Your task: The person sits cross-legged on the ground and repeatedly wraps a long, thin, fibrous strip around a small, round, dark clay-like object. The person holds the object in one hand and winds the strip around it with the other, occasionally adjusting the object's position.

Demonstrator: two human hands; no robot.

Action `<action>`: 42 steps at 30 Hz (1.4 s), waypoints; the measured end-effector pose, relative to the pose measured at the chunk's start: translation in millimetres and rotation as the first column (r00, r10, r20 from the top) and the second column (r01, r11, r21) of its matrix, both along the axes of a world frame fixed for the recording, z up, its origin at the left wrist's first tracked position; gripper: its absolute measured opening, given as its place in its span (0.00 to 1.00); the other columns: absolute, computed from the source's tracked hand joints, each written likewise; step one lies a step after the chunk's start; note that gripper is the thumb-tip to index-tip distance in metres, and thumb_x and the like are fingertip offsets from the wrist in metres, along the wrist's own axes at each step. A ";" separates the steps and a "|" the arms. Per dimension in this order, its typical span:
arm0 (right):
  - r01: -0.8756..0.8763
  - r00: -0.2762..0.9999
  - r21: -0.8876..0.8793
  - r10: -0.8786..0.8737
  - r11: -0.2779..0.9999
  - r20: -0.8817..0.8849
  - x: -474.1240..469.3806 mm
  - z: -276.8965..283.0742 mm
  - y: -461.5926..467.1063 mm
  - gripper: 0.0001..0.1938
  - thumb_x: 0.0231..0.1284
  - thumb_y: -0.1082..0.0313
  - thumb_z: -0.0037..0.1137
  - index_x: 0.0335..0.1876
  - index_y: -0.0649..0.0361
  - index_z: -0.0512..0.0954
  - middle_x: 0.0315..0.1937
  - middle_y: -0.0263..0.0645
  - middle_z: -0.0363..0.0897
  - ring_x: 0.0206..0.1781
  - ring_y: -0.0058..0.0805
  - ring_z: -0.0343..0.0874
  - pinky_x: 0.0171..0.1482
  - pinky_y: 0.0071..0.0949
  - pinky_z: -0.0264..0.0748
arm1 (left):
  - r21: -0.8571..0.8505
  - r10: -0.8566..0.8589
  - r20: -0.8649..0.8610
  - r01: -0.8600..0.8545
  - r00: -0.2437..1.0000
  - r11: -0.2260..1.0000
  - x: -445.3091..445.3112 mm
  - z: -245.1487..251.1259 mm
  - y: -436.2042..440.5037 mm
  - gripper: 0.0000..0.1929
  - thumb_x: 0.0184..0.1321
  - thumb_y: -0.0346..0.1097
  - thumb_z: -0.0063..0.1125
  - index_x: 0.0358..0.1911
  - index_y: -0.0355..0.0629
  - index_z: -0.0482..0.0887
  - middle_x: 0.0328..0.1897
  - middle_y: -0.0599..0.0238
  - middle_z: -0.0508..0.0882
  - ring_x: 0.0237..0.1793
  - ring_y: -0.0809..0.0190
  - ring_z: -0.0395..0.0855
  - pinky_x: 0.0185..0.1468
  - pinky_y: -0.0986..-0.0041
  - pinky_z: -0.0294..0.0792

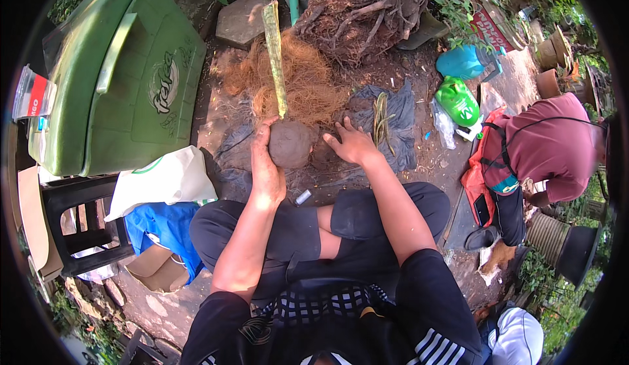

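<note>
My left hand cups a round ball of dark mud from its left side, the thumb lying along its edge. A long mottled green-yellow leaf, like that of a snake plant, stands up from the ball's far edge. Whether its base is sunk in the mud cannot be seen. To the right of the ball, my right hand hovers with fingers spread, holding nothing. Below both hands lies a dark plastic sheet with soil on it. Several thin green-brown strips rest on the sheet.
Brown coir fibre is heaped beyond the ball, before a root mass. A green chest and a white bag stand left. At right are a blue watering jug, a green bottle and a bent-over person.
</note>
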State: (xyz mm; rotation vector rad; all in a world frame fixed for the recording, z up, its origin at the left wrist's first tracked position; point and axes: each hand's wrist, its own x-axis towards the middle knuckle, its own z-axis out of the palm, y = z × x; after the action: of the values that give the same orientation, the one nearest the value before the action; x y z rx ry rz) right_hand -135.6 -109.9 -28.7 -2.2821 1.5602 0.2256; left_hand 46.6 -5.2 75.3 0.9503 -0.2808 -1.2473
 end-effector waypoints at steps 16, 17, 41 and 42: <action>0.018 1.000 -0.193 -0.018 0.981 0.000 -44.8 -39.8 -78.1 0.23 0.59 0.59 0.63 0.58 0.55 0.71 0.64 0.41 0.76 0.65 0.45 0.74 0.61 0.50 0.71 | -0.080 -0.034 0.065 0.039 0.997 0.996 9.3 -8.4 -9.7 0.26 0.71 0.57 0.52 0.59 0.42 0.70 0.56 0.53 0.82 0.56 0.59 0.81 0.62 0.65 0.71; 0.042 0.999 -0.144 -0.039 0.989 0.019 -46.3 -36.3 -77.7 0.23 0.59 0.59 0.64 0.57 0.56 0.71 0.60 0.41 0.78 0.62 0.45 0.77 0.58 0.49 0.72 | -0.088 -0.026 0.142 0.039 0.990 0.995 9.9 -9.5 -12.2 0.24 0.70 0.53 0.56 0.58 0.42 0.71 0.56 0.54 0.82 0.55 0.60 0.81 0.62 0.66 0.71; -0.126 0.537 0.286 -0.177 0.950 0.825 -23.9 46.0 21.8 0.26 0.66 0.67 0.61 0.66 0.69 0.69 0.56 0.41 0.73 0.50 0.26 0.78 0.49 0.26 0.76 | 0.223 -0.415 0.646 0.362 0.641 0.905 -25.4 -58.1 -28.5 0.16 0.68 0.35 0.58 0.56 0.37 0.81 0.50 0.63 0.85 0.52 0.67 0.79 0.58 0.72 0.70; -0.117 0.541 0.288 -0.182 0.951 0.821 -23.8 43.6 22.1 0.25 0.66 0.65 0.61 0.63 0.73 0.70 0.54 0.44 0.74 0.46 0.27 0.79 0.47 0.26 0.77 | 0.219 -0.419 0.636 0.369 0.649 0.903 -25.0 -61.0 -29.4 0.15 0.68 0.35 0.58 0.55 0.37 0.81 0.50 0.63 0.85 0.52 0.67 0.79 0.58 0.72 0.70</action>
State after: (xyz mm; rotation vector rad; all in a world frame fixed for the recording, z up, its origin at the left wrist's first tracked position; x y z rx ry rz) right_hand -159.4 -87.9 14.9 -1.6523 0.9296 -0.5562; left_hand 21.6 -34.6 14.2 1.4432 -1.0823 -1.2622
